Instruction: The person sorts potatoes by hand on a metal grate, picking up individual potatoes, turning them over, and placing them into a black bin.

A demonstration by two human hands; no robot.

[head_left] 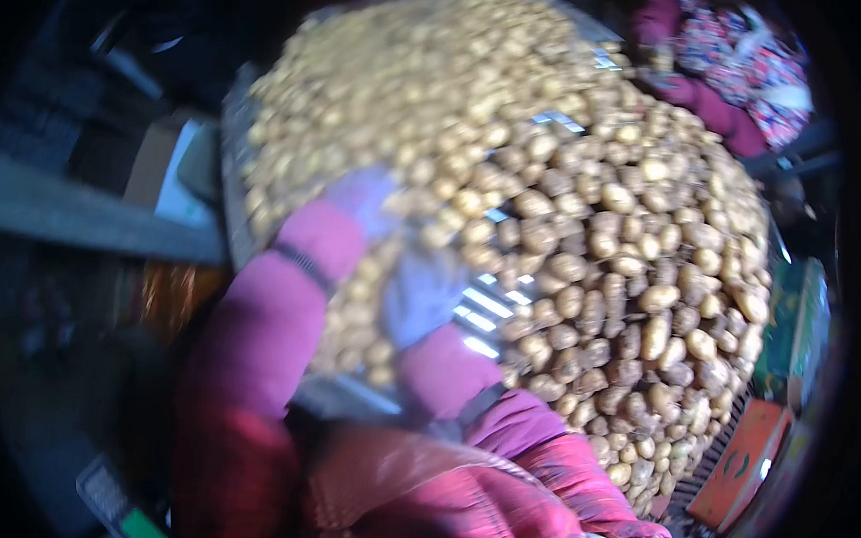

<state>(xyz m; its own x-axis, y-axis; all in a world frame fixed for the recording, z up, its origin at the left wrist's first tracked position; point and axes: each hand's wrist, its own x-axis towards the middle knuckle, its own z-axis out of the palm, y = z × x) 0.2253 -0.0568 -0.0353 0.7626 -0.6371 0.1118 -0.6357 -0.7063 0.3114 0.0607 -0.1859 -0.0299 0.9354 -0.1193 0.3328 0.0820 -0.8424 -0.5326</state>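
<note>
A wide heap of potatoes covers the big table in front of me, pale ones to the left and browner, dirtier ones to the right. My left hand, in a bluish glove below a purple sleeve, is over the pale potatoes. Nearer to my body, my right hand, gloved alike, is at the border between the two kinds. Motion smears the fingers of both hands, so I cannot see whether either holds a potato. Beside my right hand, bright slatted patches of the table surface show between the potatoes.
Across the heap at upper right, another person in a patterned garment reaches a purple sleeve toward the potatoes. A red-orange box and a green box stand along the right edge. A grey beam runs at left.
</note>
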